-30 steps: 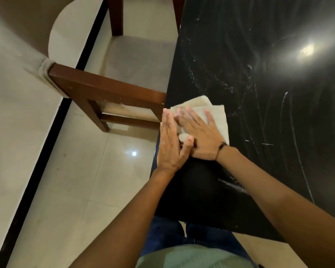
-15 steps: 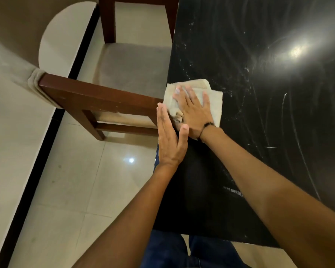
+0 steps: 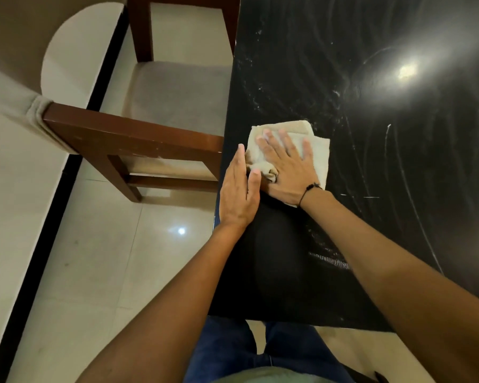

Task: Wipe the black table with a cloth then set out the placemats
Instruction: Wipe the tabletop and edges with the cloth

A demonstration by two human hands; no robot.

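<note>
Wiping step under way: my right hand (image 3: pixel 285 167) presses flat on the folded beige cloth (image 3: pixel 317 150) at the glossy black table's (image 3: pixel 371 217) left edge, left hand (image 3: pixel 238 194) open alongside, touching; next I judge more passes over streaks, no placemats visible.

The table (image 3: pixel 371 189) is glossy black, streaked with whitish arcs and smears and a bright white glare toward 2 o'clock. The cloth (image 3: pixel 320 153) on it is plain cream-beige. At 10 o'clock, the chair (image 3: pixel 133 136) has a reddish-brown wooden frame and a grey-beige seat. The floor (image 3: pixel 94 258) is pale cream tile edged by a black strip. A thin black wristband (image 3: pixel 309 189) circles one wrist; the jeans (image 3: pixel 233 352) are dark blue.
</note>
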